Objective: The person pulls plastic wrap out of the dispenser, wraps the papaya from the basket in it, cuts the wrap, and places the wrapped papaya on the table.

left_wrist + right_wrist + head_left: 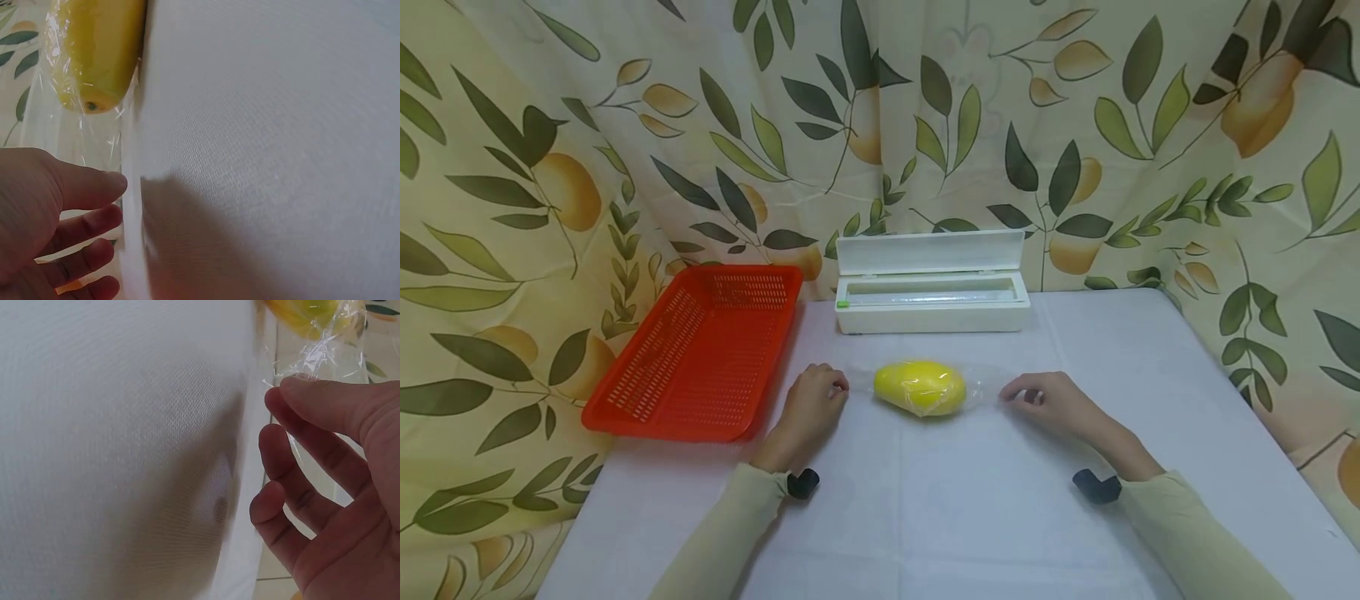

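Observation:
A yellow, mango-shaped fruit point(919, 387) lies in the middle of the white table, covered in clear plastic wrap point(979, 390) that extends past both its ends. To its left, my left hand point(814, 402) pinches the left end of the wrap; the index finger is hidden behind the thumb point(100, 186) in the left wrist view. On the other side, my right hand point(1051, 402) grips the right end between thumb and index finger point(325, 447), its other fingers loosely bent. Crinkled film point(319, 356) runs from these fingertips to the fruit.
Behind the fruit stands a white wrap dispenser point(932, 320), its lid point(931, 253) raised and a small green slider point(842, 304) at its left. A red slotted basket point(741, 421) sits beyond my left hand. Leaf-patterned curtains point(955, 167) hang behind the table point(970, 517).

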`<state>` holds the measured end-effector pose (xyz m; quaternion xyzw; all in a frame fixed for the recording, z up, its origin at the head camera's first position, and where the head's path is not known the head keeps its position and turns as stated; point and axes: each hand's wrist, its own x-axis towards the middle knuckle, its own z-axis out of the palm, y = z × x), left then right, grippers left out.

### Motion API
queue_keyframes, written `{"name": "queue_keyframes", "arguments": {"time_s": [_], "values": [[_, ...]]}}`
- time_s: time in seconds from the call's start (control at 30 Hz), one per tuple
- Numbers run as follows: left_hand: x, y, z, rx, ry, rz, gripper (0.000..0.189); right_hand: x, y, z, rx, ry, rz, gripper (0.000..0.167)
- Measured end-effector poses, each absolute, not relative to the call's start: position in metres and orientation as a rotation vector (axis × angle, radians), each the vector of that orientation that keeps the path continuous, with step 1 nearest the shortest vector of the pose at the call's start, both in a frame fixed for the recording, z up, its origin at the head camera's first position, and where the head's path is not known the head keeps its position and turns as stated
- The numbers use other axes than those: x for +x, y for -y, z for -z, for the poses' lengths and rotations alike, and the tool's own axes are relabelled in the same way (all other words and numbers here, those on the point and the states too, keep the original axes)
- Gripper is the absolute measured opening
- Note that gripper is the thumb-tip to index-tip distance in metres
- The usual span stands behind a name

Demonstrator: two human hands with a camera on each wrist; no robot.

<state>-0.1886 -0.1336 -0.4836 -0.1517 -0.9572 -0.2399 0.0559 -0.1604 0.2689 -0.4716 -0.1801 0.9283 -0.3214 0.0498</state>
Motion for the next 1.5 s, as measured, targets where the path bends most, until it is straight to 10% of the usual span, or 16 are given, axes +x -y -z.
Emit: {"name": "queue_keyframes", "arguments": {"time_s": [1.5], "values": [[-0.160, 0.032, 0.464, -0.435, 2.668, 0.980, 0.044, -0.225, -0.208, 0.435, -0.938, -2.560, 1.063, 0.031]]}}
